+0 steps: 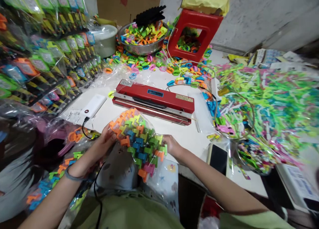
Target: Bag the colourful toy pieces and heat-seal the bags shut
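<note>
A clear plastic bag (pixel 139 139) packed with colourful plastic pieces sits between both hands near the table's front edge. My left hand (pixel 103 142) grips the bag's left side. My right hand (pixel 171 145) holds its right side, partly hidden behind the bag. Just beyond the bag lies a red heat sealer (pixel 154 98) on the white table (pixel 184 136).
Racks of packed bags (pixel 45 53) stand at left. A white power bank (pixel 92 105) with a black cable lies left of the sealer. A metal bowl (pixel 143 39) and red stool (pixel 195 33) stand at the back. Loose pieces (pixel 269 103) heap at right, a phone (pixel 218 157) nearby.
</note>
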A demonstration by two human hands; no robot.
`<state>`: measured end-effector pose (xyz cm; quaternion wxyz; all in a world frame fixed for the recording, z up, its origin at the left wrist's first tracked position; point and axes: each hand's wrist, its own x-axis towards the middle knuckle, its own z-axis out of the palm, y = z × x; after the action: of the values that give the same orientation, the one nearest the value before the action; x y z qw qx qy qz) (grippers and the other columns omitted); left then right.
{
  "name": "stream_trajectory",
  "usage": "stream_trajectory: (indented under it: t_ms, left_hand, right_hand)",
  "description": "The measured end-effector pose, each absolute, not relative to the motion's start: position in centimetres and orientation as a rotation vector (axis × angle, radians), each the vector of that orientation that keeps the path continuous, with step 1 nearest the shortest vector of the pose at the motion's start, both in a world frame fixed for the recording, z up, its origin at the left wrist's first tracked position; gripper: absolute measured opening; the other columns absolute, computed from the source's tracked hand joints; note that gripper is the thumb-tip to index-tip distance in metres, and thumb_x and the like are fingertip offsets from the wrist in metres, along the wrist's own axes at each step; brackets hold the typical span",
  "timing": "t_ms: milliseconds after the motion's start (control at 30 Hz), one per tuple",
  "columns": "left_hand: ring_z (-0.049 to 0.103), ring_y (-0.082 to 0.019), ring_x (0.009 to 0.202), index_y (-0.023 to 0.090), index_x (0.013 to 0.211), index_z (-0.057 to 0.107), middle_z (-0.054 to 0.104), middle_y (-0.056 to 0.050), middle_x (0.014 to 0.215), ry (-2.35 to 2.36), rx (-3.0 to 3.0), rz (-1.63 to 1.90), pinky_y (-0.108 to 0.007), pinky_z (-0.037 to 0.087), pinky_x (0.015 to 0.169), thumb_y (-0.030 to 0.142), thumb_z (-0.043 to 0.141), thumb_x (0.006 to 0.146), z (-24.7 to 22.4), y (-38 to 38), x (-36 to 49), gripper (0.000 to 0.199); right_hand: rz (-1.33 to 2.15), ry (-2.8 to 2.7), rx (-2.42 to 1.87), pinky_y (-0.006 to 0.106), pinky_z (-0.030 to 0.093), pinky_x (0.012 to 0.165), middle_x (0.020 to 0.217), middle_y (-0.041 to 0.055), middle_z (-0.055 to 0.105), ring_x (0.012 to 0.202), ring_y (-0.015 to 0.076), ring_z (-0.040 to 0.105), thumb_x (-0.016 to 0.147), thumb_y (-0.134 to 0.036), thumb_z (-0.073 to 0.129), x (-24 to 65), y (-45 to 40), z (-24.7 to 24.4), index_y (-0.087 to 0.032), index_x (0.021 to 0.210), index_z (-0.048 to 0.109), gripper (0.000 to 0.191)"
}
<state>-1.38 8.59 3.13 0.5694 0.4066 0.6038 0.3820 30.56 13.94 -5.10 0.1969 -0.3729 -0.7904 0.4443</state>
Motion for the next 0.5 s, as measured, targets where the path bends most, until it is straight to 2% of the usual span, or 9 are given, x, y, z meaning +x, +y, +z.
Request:
stream_trajectory:
  t_ms: [100, 200, 300, 367, 500]
  left_hand:
    - [0.054, -0.031, 0.125, 0.019, 0.148, 0.032, 0.057, -0.014, 0.136, 1.409, 0.941, 0.919, -0.043, 0.042, 0.107, 0.067, 0.068, 0.068, 3.0, 8.5, -1.5, 0.1]
    - [0.054, -0.029, 0.126, 0.02, 0.151, 0.027, 0.057, -0.014, 0.137, 1.435, 0.923, 0.924, -0.04, 0.042, 0.107, 0.067, 0.068, 0.068, 2.5, 8.4, -1.5, 0.103]
    - [0.054, -0.029, 0.126, 0.018, 0.152, 0.02, 0.053, -0.017, 0.139, 1.413, 0.907, 0.946, -0.04, 0.04, 0.108, 0.064, 0.067, 0.071, 1.7, 8.6, -1.6, 0.105]
    - [0.054, -0.028, 0.125, 0.016, 0.151, 0.022, 0.053, -0.018, 0.139, 1.391, 0.924, 0.954, -0.039, 0.04, 0.108, 0.061, 0.066, 0.073, 1.4, 8.8, -1.8, 0.1]
    - [0.058, -0.026, 0.116, 0.013, 0.138, 0.041, 0.064, -0.015, 0.119, 1.411, 1.025, 0.972, -0.037, 0.045, 0.101, 0.058, 0.066, 0.075, 1.0, 8.5, -2.4, 0.081]
  right_hand:
    - [1.247, -2.185, -1.132, 0.029, 0.046, 0.068, 0.074, 0.0022, 0.063, 0.071, 0.0192, 0.058, 0.068, -0.02, 0.067, 31.2, 13.3, -4.1, -0.019, 0.075, 0.063, 0.008]
    - [1.232, -2.111, -1.137, 0.034, 0.048, 0.082, 0.096, 0.0064, 0.067, 0.089, 0.0227, 0.061, 0.076, -0.023, 0.063, 31.9, 11.5, -3.3, -0.019, 0.1, 0.065, 0.024]
    - [1.184, -2.062, -1.107, 0.039, 0.044, 0.095, 0.119, 0.0104, 0.062, 0.109, 0.0249, 0.057, 0.085, -0.028, 0.059, 32.1, 9.2, -3.5, -0.02, 0.122, 0.057, 0.039]
    - [1.056, -2.036, -1.161, 0.042, 0.043, 0.097, 0.121, 0.0118, 0.06, 0.11, 0.0261, 0.056, 0.087, -0.031, 0.058, 31.8, 8.1, -4.1, -0.02, 0.123, 0.056, 0.038]
    - [0.811, -2.074, -1.2, 0.044, 0.047, 0.089, 0.106, 0.0125, 0.064, 0.098, 0.0274, 0.058, 0.088, -0.033, 0.054, 31.2, 8.4, -5.5, -0.019, 0.103, 0.064, 0.023]
